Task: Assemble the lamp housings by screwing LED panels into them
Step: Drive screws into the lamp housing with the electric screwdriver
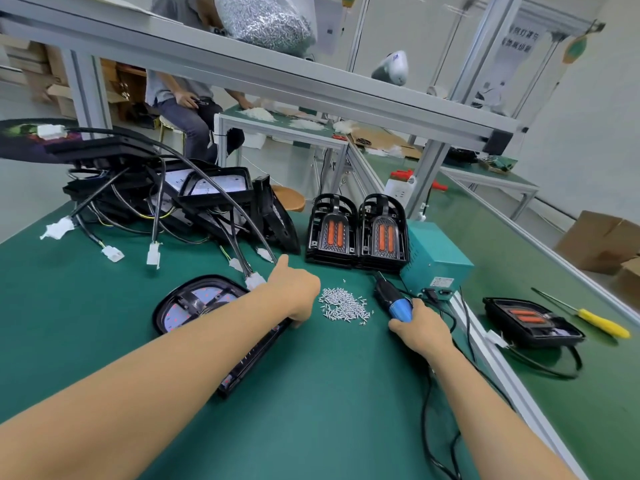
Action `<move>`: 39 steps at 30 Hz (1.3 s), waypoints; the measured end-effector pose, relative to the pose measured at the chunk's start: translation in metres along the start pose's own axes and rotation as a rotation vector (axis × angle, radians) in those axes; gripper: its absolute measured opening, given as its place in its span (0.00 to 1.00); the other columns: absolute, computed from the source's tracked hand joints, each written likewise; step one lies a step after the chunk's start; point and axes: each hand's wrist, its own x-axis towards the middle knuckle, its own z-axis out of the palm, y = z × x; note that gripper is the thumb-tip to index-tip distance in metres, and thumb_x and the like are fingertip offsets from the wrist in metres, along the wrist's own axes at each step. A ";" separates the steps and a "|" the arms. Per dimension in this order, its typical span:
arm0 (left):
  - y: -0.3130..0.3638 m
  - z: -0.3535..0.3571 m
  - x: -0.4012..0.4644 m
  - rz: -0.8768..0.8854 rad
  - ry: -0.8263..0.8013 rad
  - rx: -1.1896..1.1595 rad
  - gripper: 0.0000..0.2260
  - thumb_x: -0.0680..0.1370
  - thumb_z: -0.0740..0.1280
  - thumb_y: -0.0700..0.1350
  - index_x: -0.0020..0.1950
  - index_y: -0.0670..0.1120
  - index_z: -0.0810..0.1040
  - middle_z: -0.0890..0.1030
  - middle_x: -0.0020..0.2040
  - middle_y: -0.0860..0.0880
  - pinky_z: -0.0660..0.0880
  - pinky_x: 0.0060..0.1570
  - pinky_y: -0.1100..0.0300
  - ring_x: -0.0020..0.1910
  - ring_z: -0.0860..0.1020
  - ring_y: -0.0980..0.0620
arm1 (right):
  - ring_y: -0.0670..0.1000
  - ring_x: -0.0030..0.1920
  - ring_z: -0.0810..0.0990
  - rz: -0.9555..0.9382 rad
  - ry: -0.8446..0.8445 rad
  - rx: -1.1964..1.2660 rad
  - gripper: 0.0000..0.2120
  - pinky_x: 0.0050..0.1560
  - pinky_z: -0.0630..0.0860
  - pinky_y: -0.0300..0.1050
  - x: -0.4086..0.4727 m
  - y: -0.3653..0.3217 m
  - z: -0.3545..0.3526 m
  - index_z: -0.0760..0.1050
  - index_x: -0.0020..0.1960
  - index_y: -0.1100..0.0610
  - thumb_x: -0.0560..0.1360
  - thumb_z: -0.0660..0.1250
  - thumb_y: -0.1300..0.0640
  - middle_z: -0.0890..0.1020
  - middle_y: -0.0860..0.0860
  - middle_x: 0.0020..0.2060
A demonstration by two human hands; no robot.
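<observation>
Two stacks of black finished lamp housings (356, 233) upper centre | left hand (298, 296) holds black LED-panelled housing (207, 317) lower left, unscrewed | right hand (420, 327) grips blue electric screwdriver (393, 299) | silver screw pile (344, 303) between.

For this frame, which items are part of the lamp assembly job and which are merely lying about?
In use:
- lamp housing with LED panel, held by left hand
- electric screwdriver, gripped by right hand
- loose screws
- stacked empty housings

Lying about:
- yellow-handled screwdriver
- bag of screws on shelf
- cardboard boxes
</observation>
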 end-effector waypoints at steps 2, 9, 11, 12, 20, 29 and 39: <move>0.003 0.000 0.000 -0.010 -0.011 0.025 0.17 0.69 0.74 0.42 0.30 0.46 0.66 0.72 0.31 0.50 0.55 0.65 0.46 0.40 0.74 0.48 | 0.56 0.48 0.75 0.000 0.000 -0.002 0.24 0.42 0.67 0.45 0.001 0.000 0.000 0.65 0.65 0.57 0.75 0.66 0.47 0.76 0.54 0.53; 0.007 0.006 0.002 -0.042 0.059 0.038 0.14 0.69 0.67 0.34 0.31 0.46 0.63 0.67 0.29 0.50 0.52 0.69 0.45 0.30 0.65 0.51 | 0.56 0.50 0.77 -0.003 -0.005 -0.006 0.26 0.42 0.69 0.44 0.002 0.000 0.001 0.64 0.68 0.57 0.75 0.66 0.47 0.77 0.54 0.56; 0.009 0.007 0.002 -0.037 0.083 0.046 0.14 0.70 0.64 0.33 0.32 0.46 0.62 0.66 0.29 0.50 0.53 0.68 0.47 0.30 0.64 0.51 | 0.56 0.50 0.76 -0.004 -0.007 -0.007 0.27 0.43 0.68 0.44 0.002 0.000 0.001 0.64 0.69 0.57 0.75 0.65 0.47 0.77 0.55 0.57; 0.009 0.007 0.002 -0.033 0.095 0.049 0.14 0.71 0.62 0.33 0.32 0.46 0.61 0.65 0.29 0.50 0.54 0.68 0.48 0.30 0.64 0.51 | 0.56 0.50 0.76 -0.004 -0.007 -0.007 0.26 0.42 0.68 0.44 0.002 0.000 0.001 0.64 0.69 0.57 0.75 0.65 0.47 0.76 0.55 0.56; 0.011 0.008 0.002 -0.049 0.120 0.069 0.12 0.73 0.59 0.32 0.33 0.46 0.62 0.66 0.30 0.51 0.54 0.68 0.48 0.30 0.64 0.51 | 0.54 0.44 0.75 -0.008 0.009 -0.014 0.21 0.34 0.65 0.45 0.001 0.000 0.002 0.65 0.62 0.57 0.75 0.65 0.48 0.75 0.52 0.48; 0.011 0.014 0.007 -0.006 0.068 0.126 0.09 0.74 0.55 0.32 0.36 0.43 0.65 0.66 0.30 0.50 0.48 0.72 0.43 0.31 0.66 0.51 | 0.55 0.45 0.75 -0.012 0.012 -0.011 0.23 0.38 0.67 0.45 0.002 0.001 0.002 0.65 0.65 0.57 0.75 0.65 0.47 0.75 0.53 0.50; 0.013 0.017 0.008 0.027 0.160 0.018 0.12 0.71 0.61 0.34 0.31 0.46 0.61 0.65 0.28 0.50 0.54 0.69 0.44 0.28 0.65 0.50 | 0.54 0.46 0.75 -0.013 0.007 -0.005 0.24 0.40 0.67 0.44 0.000 0.000 0.001 0.65 0.66 0.57 0.75 0.65 0.48 0.75 0.53 0.51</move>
